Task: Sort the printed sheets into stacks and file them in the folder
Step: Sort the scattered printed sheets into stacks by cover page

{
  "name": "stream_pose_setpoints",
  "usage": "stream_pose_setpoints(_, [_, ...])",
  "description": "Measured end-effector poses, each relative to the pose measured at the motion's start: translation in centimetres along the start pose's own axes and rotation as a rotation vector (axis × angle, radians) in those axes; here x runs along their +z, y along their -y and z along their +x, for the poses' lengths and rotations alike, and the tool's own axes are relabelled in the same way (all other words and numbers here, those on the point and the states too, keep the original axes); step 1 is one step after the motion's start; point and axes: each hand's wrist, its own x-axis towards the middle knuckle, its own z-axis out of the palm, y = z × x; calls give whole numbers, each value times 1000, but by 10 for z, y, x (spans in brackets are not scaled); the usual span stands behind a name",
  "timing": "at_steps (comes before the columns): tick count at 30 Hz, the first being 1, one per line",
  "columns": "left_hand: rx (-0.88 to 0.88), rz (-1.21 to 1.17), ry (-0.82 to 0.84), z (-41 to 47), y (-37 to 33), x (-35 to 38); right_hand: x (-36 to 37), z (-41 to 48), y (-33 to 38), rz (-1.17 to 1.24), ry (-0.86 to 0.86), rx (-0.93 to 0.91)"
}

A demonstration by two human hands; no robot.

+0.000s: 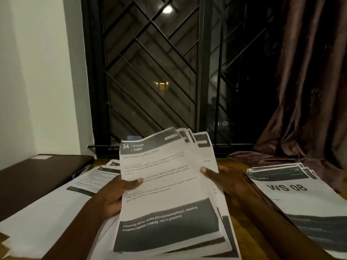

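Observation:
Both hands hold up a fanned bundle of printed sheets point(165, 186) in the middle of the view; the top sheet reads "34 KITCHEN, Store Cleaning Spray Bottle". My left hand point(114, 194) grips the bundle's left edge, thumb on the front. My right hand point(223, 181) grips the right edge, thumb on the top sheet, fingers hidden behind. A stack of sheets point(296, 199) headed "WS 08" lies on the table to the right. More sheets point(62, 203) are spread out on the left. A dark folder point(39, 175) lies closed at the far left.
The wooden table point(242, 239) shows between the held bundle and the right stack. A barred window point(169, 72) is straight ahead, a brown curtain point(304, 91) hangs at the right and drapes onto the table, and a white wall point(37, 72) stands at the left.

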Motion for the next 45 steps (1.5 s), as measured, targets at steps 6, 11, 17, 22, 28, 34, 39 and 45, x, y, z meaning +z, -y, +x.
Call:
stream_pose_setpoints(6, [37, -47, -39, 2, -10, -16, -11, 17, -4, -83, -229, -44])
stream_pose_setpoints(11, [93, -101, -52, -3, -20, -37, -50, 22, 4, -281, -465, -136])
stream_pose_setpoints(17, [70, -47, -40, -3, -20, -43, -63, 29, 1, -303, -498, -162])
stream_pose_setpoints(22, [84, -29, -55, 1, -15, -40, -61, 28, -14, -762, -374, -14])
stream_pose_setpoints(28, [91, -19, -73, 3, -10, -30, -54, 28, -29, -1197, -290, 37])
stream_pose_setpoints(34, [93, -1, -18, 4, -8, -22, 5, -15, 12, -110, 139, 45])
stream_pose_setpoints(39, [89, -4, 26, 2, -9, -21, 21, -12, 4, -27, 115, 53])
stream_pose_setpoints(45, [84, 20, -35, 4, -8, -23, -6, 0, 2, -97, -173, -79])
